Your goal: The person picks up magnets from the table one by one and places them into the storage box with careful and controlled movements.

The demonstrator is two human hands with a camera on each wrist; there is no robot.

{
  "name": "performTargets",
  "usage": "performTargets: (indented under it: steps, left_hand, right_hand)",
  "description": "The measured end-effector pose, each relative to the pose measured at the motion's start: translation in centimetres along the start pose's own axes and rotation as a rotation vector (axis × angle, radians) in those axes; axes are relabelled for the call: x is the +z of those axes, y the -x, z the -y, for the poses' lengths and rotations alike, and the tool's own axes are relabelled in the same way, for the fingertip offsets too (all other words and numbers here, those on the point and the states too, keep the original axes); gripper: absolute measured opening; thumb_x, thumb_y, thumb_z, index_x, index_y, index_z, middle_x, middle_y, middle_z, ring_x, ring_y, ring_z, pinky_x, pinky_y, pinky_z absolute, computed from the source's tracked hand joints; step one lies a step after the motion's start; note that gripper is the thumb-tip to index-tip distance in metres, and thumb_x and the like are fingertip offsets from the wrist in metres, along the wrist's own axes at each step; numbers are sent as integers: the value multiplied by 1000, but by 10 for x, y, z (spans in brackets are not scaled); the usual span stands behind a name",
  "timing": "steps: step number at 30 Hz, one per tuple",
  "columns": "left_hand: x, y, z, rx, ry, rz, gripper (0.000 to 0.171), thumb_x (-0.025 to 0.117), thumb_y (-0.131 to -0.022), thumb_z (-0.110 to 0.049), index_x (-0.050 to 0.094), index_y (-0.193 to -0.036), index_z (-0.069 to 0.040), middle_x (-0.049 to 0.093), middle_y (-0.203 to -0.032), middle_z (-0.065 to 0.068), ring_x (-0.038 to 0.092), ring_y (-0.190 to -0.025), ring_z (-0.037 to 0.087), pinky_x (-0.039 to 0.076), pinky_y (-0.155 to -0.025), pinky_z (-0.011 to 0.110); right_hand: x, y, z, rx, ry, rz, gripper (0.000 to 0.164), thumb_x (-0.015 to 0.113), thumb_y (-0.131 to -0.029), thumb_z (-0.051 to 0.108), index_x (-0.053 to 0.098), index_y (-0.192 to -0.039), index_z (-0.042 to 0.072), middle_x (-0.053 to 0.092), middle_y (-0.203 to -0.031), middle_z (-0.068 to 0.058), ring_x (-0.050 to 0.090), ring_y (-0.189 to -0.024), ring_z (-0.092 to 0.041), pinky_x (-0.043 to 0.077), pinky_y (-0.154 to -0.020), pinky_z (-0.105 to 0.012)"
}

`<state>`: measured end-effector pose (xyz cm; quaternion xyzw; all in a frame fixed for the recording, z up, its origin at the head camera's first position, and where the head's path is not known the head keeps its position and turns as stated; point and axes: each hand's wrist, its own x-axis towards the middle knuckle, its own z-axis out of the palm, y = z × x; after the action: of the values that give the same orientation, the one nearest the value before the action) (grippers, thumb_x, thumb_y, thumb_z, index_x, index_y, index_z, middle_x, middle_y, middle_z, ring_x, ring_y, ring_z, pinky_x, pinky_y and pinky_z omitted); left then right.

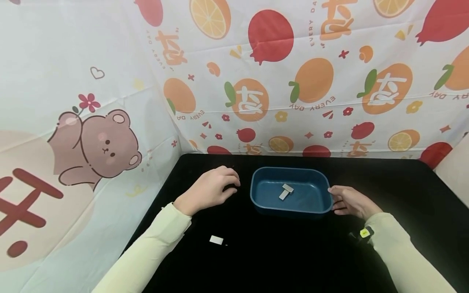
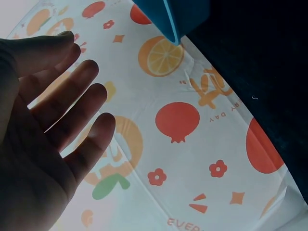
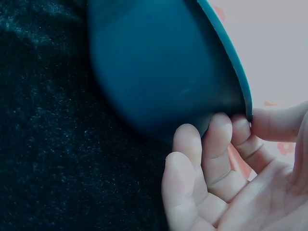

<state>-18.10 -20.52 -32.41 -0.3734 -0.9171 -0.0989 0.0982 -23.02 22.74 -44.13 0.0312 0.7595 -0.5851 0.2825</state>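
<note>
A blue plastic basin [image 1: 293,206], rectangular with rounded corners, stands on the black table. Two small pale rectangular blocks [image 1: 283,195] lie inside it, one touching the other. My right hand [image 1: 353,202] grips the basin's right end; in the right wrist view the thumb [image 3: 276,124] is at the rim and the fingertips [image 3: 219,126] are against the outer wall. To the left of the basin hovers my left hand [image 1: 214,187], apart from it, fingers loosely bent and holding nothing. The left wrist view shows its bare palm [image 2: 33,163] and spread fingers.
A white rectangular piece [image 1: 216,240] lies on the black table [image 1: 278,252] near the left forearm, with a tiny pale speck beside it. Behind the table hangs a fruit-print cloth [image 1: 271,130]; a bear-print cloth [image 1: 73,211] covers the left side.
</note>
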Motion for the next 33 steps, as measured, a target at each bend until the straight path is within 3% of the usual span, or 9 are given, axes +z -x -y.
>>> performTargets:
  steps: [16, 26, 33]
  left_hand:
    - [9, 32, 6, -24, 22, 2, 10, 74, -89, -17, 75, -99, -18, 70, -109, -3, 63, -100, 13, 56, -87, 32]
    - [28, 59, 11, -21, 63, 48, 10, 75, -87, -14, 75, -96, -18, 70, -109, -2, 64, -100, 13, 57, -86, 33]
    - [39, 70, 14, -38, 64, 51, 9, 76, -86, -14, 75, -95, -17, 71, -108, -1, 64, -99, 14, 56, -84, 32]
  right_hand:
    - [4, -2, -3, -1, 2, -17, 26, 47, -104, 38, 58, -101, 15, 64, -83, 2, 64, -78, -15, 58, -75, -32]
    - [6, -4, -1, 3, -14, -13, 24, 47, -104, 36, 58, -98, 16, 65, -82, 2, 64, -76, -15, 58, -74, -32]
    - [0, 0, 0, -3, -15, -6, 24, 46, -104, 37, 58, -101, 16, 66, -84, 2, 65, -79, -15, 58, -75, -32]
